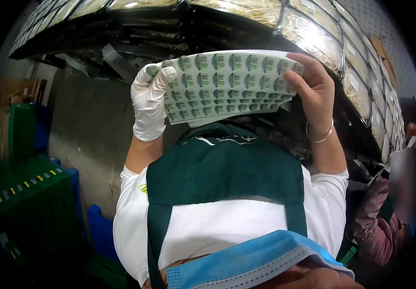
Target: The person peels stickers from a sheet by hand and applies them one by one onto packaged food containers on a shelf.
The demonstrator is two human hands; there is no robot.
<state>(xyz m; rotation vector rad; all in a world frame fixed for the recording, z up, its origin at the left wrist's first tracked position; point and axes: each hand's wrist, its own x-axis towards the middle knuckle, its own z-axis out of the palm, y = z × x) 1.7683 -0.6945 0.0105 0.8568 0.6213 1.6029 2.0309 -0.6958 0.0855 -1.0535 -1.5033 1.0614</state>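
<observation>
A wide sheet of round green-and-white stickers point(227, 79), set in rows, is stretched between my two hands in front of the dark green apron. Its lower part bends and folds under. My left hand point(154, 96), in a white glove, pinches the left edge between thumb and fingers. Bare, with a bracelet at the wrist, my right hand point(313, 89) grips the right edge, thumb on the front and fingers behind.
Packed trays of pale strands point(309, 38) line the top and right. Green crates point(34, 192) and a blue crate point(103, 231) stand at the left. A co-worker's patterned sleeve point(371, 212) shows at the lower right.
</observation>
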